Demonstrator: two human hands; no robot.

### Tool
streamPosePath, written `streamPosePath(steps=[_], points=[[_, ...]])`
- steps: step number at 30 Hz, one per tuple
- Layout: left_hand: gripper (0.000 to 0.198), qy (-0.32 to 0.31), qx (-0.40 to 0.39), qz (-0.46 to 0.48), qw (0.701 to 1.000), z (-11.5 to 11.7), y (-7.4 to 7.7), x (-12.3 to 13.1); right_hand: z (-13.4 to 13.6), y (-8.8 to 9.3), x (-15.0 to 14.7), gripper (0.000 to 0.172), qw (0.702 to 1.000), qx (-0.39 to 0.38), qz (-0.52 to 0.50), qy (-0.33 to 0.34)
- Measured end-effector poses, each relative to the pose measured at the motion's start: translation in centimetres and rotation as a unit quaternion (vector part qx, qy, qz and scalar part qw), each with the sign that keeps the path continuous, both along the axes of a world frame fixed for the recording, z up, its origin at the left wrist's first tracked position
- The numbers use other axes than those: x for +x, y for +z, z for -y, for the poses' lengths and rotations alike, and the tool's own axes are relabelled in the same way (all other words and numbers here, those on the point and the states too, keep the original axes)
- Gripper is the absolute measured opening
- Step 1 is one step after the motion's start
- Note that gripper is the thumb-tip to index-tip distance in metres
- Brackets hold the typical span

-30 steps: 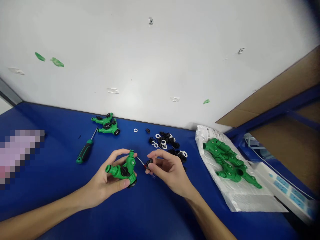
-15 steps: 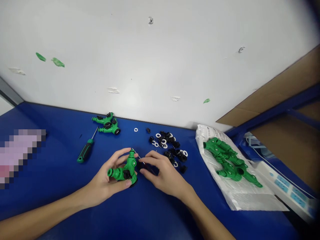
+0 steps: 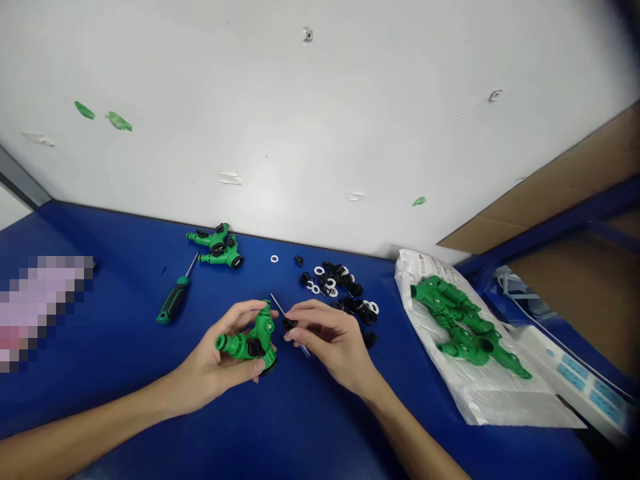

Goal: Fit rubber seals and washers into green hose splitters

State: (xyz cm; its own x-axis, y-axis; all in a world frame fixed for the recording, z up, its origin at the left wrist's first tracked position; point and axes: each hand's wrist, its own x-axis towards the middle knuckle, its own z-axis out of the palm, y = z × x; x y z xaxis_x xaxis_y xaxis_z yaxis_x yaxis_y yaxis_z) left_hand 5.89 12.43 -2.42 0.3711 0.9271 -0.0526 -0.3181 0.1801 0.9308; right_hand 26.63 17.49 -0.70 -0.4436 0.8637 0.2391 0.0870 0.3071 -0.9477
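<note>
My left hand (image 3: 215, 363) is shut around a green plastic hose splitter (image 3: 250, 343), which has a black ring at its lower end. My right hand (image 3: 333, 343) pinches a thin-shafted small screwdriver (image 3: 300, 340) with a see-through handle. A small black knob (image 3: 289, 324) sits on the shaft, right next to the splitter's top. The screwdriver's tip points up and to the left, just past the splitter. Both hands are close together, and my fingers hide part of the splitter.
A pile of small black parts and white rings (image 3: 335, 287) lies on the blue table (image 3: 115, 393). Nearby are a green-handled screwdriver (image 3: 174, 300), an assembled splitter (image 3: 217, 245), and a white bag of green splitters (image 3: 450, 333). A power strip (image 3: 570, 373) is at right.
My right hand has risen from the table near the splitter, now pinching the thin screwdriver with the black knob on it. The left hand and splitter have barely moved.
</note>
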Motion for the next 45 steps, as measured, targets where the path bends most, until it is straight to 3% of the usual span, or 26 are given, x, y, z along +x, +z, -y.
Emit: streamPosePath(steps=[3,6,10,20,26,34,40,42,45], points=[[0.053,-0.017,-0.003,-0.001,1.000,0.2,-0.1,0.0,0.4,-0.4,-0.5,0.015,0.998,0.067,-0.003,-0.007],[0.053,-0.023,-0.009,0.008,1.000,0.3,-0.3,0.0,0.6,-0.5,-0.7,0.026,0.992,0.124,-0.005,0.018],[0.052,-0.028,-0.009,0.012,1.000,0.2,-0.3,0.1,0.7,-0.3,-0.6,0.029,0.990,0.133,-0.014,0.049],[0.054,-0.061,-0.017,0.013,0.998,0.5,0.5,0.2,0.9,-0.4,-0.5,0.023,0.980,0.196,-0.010,0.033],[0.055,-0.066,-0.017,-0.004,0.998,0.4,0.4,-0.1,1.1,-1.0,-0.5,0.018,0.960,0.275,0.028,0.039],[0.057,-0.056,-0.017,-0.054,0.997,0.3,0.8,-0.3,1.0,-0.8,0.2,0.029,0.936,0.341,0.072,0.039],[0.056,-0.055,-0.032,0.006,0.998,0.0,0.7,0.0,1.3,-0.2,0.8,0.023,0.898,0.423,0.114,0.038],[0.056,-0.050,-0.028,0.009,0.998,0.0,0.6,0.0,1.4,0.2,0.7,0.022,0.907,0.408,0.106,0.023],[0.058,-0.040,-0.002,-0.035,0.999,0.2,0.6,-0.2,1.4,0.5,-0.1,0.018,0.953,0.294,0.057,-0.039]])
